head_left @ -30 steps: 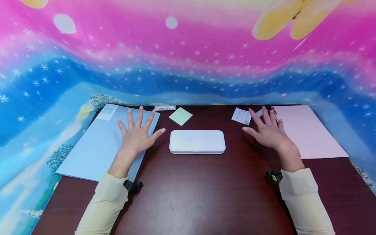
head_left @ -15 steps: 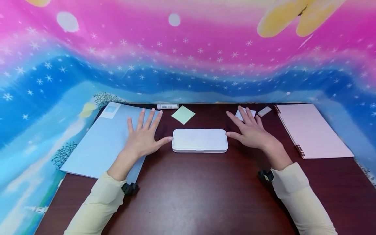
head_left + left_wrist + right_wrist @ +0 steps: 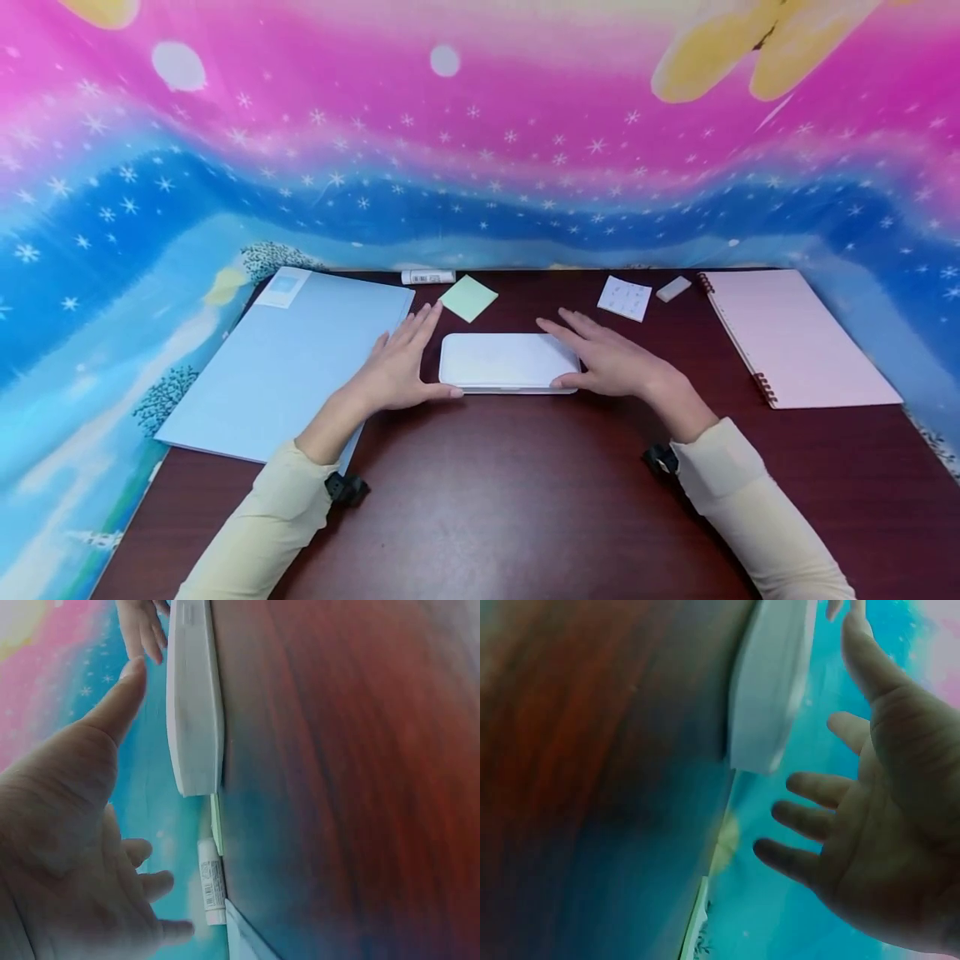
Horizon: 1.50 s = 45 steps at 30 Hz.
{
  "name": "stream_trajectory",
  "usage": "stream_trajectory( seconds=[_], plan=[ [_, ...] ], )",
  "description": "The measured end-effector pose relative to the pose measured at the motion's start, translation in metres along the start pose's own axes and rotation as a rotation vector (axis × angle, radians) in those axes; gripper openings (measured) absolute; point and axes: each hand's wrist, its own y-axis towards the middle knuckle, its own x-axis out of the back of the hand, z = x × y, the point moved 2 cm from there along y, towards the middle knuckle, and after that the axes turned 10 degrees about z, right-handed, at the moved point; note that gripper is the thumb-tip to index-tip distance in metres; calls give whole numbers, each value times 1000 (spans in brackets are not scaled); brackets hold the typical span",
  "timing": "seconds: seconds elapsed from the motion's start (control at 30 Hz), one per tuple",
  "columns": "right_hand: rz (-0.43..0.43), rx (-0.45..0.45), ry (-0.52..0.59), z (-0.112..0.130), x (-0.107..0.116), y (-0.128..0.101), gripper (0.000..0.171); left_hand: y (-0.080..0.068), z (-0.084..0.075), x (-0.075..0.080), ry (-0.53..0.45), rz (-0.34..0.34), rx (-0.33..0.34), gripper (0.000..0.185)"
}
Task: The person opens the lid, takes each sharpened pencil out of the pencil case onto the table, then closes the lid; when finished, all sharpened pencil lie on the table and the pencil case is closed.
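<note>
The white case [image 3: 507, 362] is a flat, closed, rounded rectangle lying lengthwise across the counter [image 3: 487, 500] between my hands, my left hand [image 3: 397, 375] at one end, my right hand [image 3: 611, 367] at the other.

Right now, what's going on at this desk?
A person in cream sleeves has both hands at a flat white rectangular case lying in the middle of a dark red-brown wooden desk. The left hand is at its left end and the right hand at its right end, fingers straight, neither curled round it. A light blue folder lies to the left and a pink spiral notebook to the right.
</note>
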Motion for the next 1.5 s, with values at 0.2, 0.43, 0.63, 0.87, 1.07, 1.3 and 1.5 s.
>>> stream_trajectory(
  seconds=[0.2, 0.43, 0.63, 0.87, 1.07, 1.3, 1.5],
  plan=[
    [71, -20, -18, 5, -9, 3, 102, 5, -1, -6, -32, 41, -49, 134],
    [62, -44, -89, 11, -7, 7, 99, 8, -5, -5, -44, 117, 1, 134],
    [41, -33, -126, 8, -6, 12, 97, 12, -1, -9, -48, 155, 0, 119],
    [-4, 5, -158, 6, -3, 15, 94, 15, 5, -11, -54, 92, -62, 102],
    [-27, 7, -143, 2, 2, 15, 90, 17, 6, -11, -43, 50, -107, 100],
    [-33, 40, -116, -2, 4, 17, 88, 19, 11, -13, -40, 31, -132, 101],
    [-22, 81, -38, -7, 10, 18, 70, 18, 15, -13, -61, 35, -120, 104]
  ],
)
